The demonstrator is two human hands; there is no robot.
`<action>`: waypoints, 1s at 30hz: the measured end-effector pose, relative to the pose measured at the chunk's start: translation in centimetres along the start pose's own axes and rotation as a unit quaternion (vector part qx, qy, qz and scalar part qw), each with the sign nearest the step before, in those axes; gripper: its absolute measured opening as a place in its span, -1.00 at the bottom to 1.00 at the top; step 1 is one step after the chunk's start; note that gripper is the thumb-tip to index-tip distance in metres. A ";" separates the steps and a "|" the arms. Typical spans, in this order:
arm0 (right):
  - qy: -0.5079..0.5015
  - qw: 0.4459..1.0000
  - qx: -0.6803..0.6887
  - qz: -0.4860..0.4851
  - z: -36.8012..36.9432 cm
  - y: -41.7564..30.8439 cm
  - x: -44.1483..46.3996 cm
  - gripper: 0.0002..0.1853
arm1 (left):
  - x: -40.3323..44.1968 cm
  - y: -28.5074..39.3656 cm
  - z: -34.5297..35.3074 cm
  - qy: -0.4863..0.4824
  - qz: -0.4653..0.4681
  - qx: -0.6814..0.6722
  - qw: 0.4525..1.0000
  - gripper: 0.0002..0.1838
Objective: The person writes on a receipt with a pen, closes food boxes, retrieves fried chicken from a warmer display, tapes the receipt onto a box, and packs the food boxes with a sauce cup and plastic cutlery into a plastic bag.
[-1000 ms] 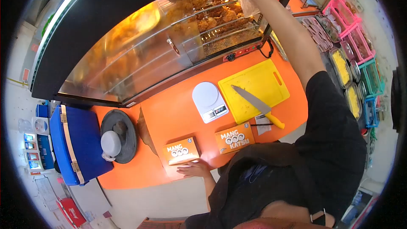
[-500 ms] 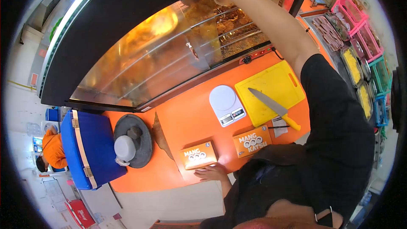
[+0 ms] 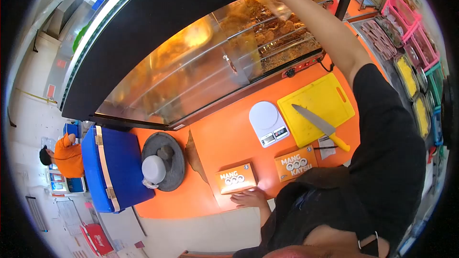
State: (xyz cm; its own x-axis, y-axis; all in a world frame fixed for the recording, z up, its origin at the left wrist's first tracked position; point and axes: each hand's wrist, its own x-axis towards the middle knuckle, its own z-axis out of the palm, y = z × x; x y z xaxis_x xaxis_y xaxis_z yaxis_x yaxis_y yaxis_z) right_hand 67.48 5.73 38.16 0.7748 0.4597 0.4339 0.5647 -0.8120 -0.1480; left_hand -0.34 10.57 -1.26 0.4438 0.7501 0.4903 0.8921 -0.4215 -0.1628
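Note:
My right hand (image 3: 277,4) is inside the glass-fronted warming case (image 3: 160,79), beside the fried pieces (image 3: 287,26) on its racks. It is blurred behind the glass, and I cannot make out its fingers or anything in them. My left hand (image 3: 249,198) rests at the counter's front edge with fingers stretched out, close against the lower side of an orange carton (image 3: 235,179) and holding nothing. A second orange carton (image 3: 295,164) lies to the right. Above the cartons are a white kitchen scale (image 3: 267,123) and a yellow cutting board (image 3: 311,102) with a knife (image 3: 318,124) across it.
A dark round stone slab (image 3: 174,169) bearing a white bowl (image 3: 154,169) stands on the orange counter (image 3: 210,143) near a blue cooler box (image 3: 119,167). Trays of yellow food (image 3: 406,76) and pink baskets (image 3: 423,45) line the right. A person in orange (image 3: 69,157) is at far left.
The whole view has shifted slightly. My right hand has moved rightward inside the case, toward the fried pieces. My left hand stays by the carton. The person in orange has changed posture.

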 end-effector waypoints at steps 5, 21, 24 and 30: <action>-0.019 1.000 -0.011 0.007 -0.6 0.8 -0.9 -0.18 | -0.8 0.1 1.2 -0.035 -0.014 0.003 0.999 -0.40; -0.266 0.938 0.219 -0.032 -9.0 -4.0 -8.1 -0.22 | -0.8 0.3 1.1 -0.037 0.000 0.028 0.999 -0.57; -0.137 0.974 0.159 -0.081 -7.8 -4.0 -8.0 -0.42 | -1.1 0.5 2.0 -0.021 0.012 0.027 0.999 -0.58; -0.111 0.990 0.078 -0.034 -6.9 -1.1 -6.6 -0.46 | -3.5 -1.0 5.1 -0.074 -0.006 0.062 0.995 -0.50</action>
State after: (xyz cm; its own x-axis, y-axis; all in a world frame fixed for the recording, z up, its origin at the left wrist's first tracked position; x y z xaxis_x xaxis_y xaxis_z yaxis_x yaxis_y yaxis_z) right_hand 59.77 1.10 41.59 0.7675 0.5925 0.2445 0.6408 -0.7195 -0.2680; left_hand -2.40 10.95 -7.14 0.4329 0.8250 0.3632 0.8968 -0.3532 -0.2665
